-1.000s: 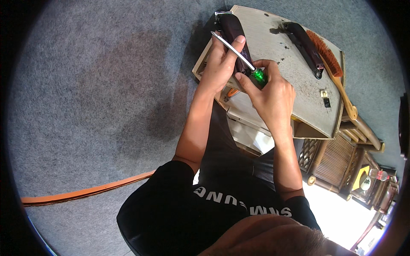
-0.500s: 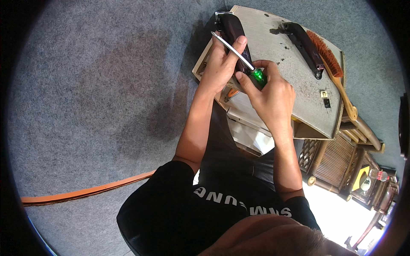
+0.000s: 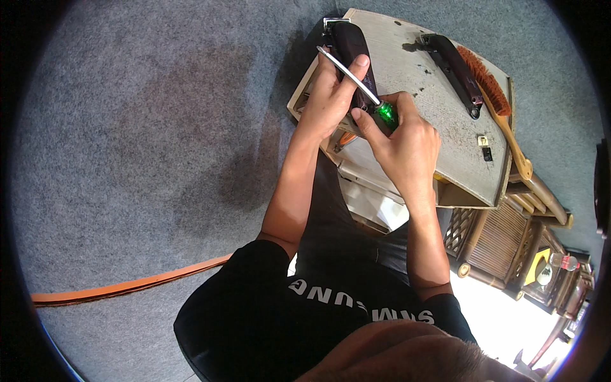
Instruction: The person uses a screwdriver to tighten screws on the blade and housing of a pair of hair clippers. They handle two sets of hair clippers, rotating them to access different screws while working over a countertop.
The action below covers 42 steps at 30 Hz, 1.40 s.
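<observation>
My left hand is wrapped round a dark hair clipper, its metal blade end pointing away from me over the table's far left corner. In my right hand is a screwdriver with a green handle, gripped between thumb and fingers. Its silver shaft slants up and left across the clipper body and over my left hand, the tip near the left fingers. A second dark clipper lies on the table, apart from both hands.
Beside the second clipper lies a brush with reddish bristles and a wooden handle. One pale small piece and one black small piece sit on the grey tabletop, among hair clippings. Bamboo furniture stands at right.
The clipper in my left hand has shifted and turned very slightly to the right. The screwdriver has moved slightly with it. Everything else looks the same.
</observation>
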{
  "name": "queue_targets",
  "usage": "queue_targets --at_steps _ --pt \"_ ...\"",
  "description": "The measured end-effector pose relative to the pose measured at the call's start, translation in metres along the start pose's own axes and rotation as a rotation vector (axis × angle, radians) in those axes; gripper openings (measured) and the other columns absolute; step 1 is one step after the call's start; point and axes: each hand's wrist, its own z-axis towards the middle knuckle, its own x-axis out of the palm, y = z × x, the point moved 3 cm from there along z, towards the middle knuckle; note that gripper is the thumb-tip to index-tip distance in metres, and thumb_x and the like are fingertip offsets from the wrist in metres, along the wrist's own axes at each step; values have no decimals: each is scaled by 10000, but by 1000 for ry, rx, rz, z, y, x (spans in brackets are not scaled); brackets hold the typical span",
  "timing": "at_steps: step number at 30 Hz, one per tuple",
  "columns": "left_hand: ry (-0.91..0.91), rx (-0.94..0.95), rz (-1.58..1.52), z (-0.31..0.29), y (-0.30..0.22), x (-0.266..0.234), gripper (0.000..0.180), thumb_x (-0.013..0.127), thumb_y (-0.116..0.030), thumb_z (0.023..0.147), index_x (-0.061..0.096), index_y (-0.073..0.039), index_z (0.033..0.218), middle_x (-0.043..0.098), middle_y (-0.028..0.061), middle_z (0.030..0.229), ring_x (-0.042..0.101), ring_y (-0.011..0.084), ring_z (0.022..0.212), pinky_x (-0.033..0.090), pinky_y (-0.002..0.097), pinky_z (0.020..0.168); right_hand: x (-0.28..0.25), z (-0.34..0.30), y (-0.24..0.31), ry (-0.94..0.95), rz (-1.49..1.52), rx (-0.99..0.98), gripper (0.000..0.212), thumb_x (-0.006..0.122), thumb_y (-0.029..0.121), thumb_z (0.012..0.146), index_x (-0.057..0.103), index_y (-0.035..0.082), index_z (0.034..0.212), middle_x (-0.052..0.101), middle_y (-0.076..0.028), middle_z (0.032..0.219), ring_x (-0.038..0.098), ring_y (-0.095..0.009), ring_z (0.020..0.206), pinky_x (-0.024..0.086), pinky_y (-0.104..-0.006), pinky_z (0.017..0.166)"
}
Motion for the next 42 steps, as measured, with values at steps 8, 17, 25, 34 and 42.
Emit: queue_targets --at_steps 8,17,25,34,42 --pt "16 -2 36 -1 -2 0 330 678 -295 1030 535 -51 1202 604 10 1026 589 58 925 514 233 782 1 0 -1 -13 1 -5 424 812 421 852 654 44 966 676 -119 616 712 -334 582 545 -437 554" --pt "36 2 111 -1 0 -3 360 683 -340 1020 530 -57 1183 656 63 1008 650 94 878 555 241 727 1 -2 -1 4 -4 -35 440 811 431 852 640 42 965 692 -144 650 720 -341 599 549 -436 548" --pt "52 27 123 0 0 -3 350 672 -332 1027 520 -56 1177 665 72 998 655 94 864 557 243 721 -1 -1 0 15 -39 -41 442 810 438 857 645 44 971 696 -134 657 721 -332 596 540 -428 534" --pt "66 5 111 -1 -2 -1 346 675 -324 1026 516 -57 1177 670 78 1006 661 95 853 562 244 708 0 -2 -1 4 -52 -59 441 809 438 856 646 47 981 710 -136 684 726 -340 614 547 -432 544" --pt "59 -20 82 -2 -1 -2 375 674 -357 1021 521 -58 1187 677 84 985 675 97 822 576 241 691 1 -3 -1 5 -46 -61 432 813 426 854 645 52 988 706 -129 675 727 -335 618 548 -433 546"
